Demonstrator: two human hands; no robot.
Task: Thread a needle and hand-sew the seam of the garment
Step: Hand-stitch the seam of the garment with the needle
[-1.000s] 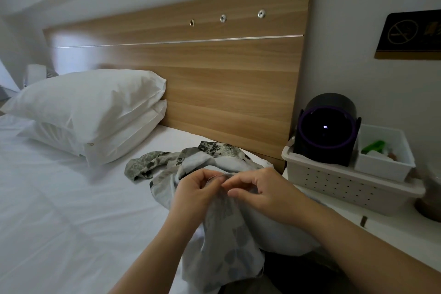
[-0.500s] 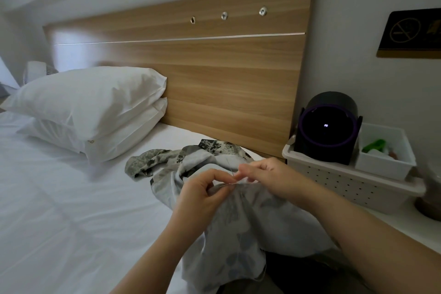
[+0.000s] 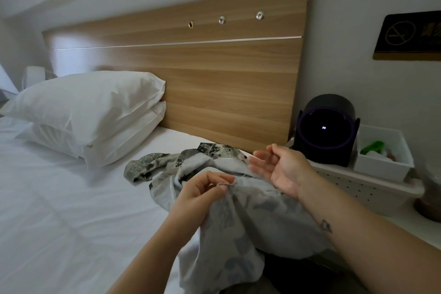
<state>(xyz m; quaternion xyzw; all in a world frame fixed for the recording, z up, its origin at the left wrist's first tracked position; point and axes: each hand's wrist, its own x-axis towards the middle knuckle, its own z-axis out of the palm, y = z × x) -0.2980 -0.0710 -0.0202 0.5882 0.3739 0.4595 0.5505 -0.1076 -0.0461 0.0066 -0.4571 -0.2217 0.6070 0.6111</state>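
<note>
The left hand (image 3: 202, 194) pinched the grey patterned garment (image 3: 238, 217) at its edge, bunched on the white bed (image 3: 59, 198). The right hand (image 3: 280, 168) was up beside it, palm up, too blurry to tell if its fingers held anything.

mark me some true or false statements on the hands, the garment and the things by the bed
1. Two white pillows lie stacked by the headboard. True.
2. The left hand pinches the garment. True.
3. The right hand rests on the pillows. False: it hangs in the air over the garment, apart from them.
4. The dark round device lies on the garment. False: it stands in the white basket.
</note>
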